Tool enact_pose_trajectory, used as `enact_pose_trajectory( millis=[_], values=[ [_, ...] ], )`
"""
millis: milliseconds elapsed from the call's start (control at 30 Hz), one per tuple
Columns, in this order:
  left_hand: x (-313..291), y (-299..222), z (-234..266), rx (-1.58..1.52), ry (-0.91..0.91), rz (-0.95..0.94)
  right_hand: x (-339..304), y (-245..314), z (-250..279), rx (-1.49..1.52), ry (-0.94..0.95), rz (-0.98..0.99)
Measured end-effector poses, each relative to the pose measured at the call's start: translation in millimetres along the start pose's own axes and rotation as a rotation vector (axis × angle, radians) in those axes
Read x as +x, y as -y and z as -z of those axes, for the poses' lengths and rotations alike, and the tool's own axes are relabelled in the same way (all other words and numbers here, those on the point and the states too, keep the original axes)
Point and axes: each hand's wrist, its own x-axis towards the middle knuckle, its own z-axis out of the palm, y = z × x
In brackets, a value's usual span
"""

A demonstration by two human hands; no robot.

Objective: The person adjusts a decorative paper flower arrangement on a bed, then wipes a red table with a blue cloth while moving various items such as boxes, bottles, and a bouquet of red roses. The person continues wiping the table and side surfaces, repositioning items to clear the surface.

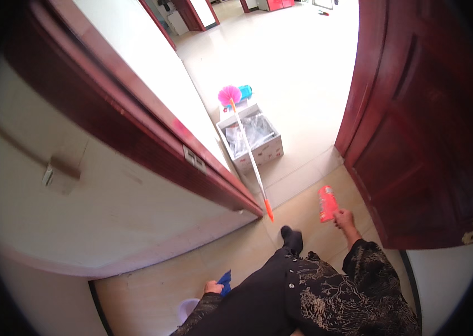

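Note:
My left hand (213,287) is closed around a blue cloth (225,282), which sticks out past the fingers at my left side. Just below that hand, part of a pale purple tub (187,308) shows, mostly hidden by my sleeve; whether it hangs from my arm or stands on the floor I cannot tell. Out in front, to the right, my right hand (344,218) grips the lower end of a red, printed, oblong object (327,203) that looks like a packet or bottle. It is held upright above the tiled floor, and its exact kind is unclear.
A patterned box (264,152) with clear plastic inside stands beyond the doorway. Across it leans a long-handled duster (252,159) with a pink head; a turquoise item (245,91) lies behind. The dark red door (415,134) stands open at right, the door frame (136,126) at left.

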Motion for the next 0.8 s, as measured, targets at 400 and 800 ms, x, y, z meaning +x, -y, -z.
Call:
enact_pose_trajectory(
  millis=[400, 800],
  values=[
    [13.2, -117.3, -4.5, -0.517, -0.334, -0.087, 177.6, 255.6, -120.9, -0.116, 0.381, -0.039],
    [-204.6, -112.5, -236.8, -0.328, -0.345, 0.746, 334.4, 270.2, -217.3, -0.700, 0.681, 0.287]
  ],
)
